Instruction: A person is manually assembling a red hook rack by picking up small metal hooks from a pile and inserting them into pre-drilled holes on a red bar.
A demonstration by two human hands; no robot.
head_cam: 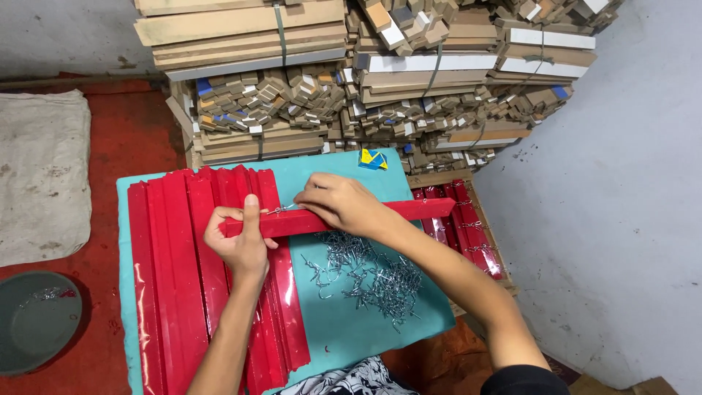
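Note:
My left hand (240, 241) grips the left end of a long red moulding strip (420, 211) held level across a teal board (365, 318). My right hand (338, 202) rests on top of the strip near its middle, fingertips pinching a small metal hook (281, 210) against it. Under my left hand lies a row of several more red strips (175, 278), side by side lengthwise. A loose heap of small metal hooks (373, 274) lies on the board below my right forearm.
More red strips with hooks fitted lie in a wooden crate (468, 219) at the right. Bundled wooden mouldings (351, 80) are stacked behind. A grey bowl (33, 322) and a cloth sack (40, 175) sit on the red floor at left. A grey wall stands at right.

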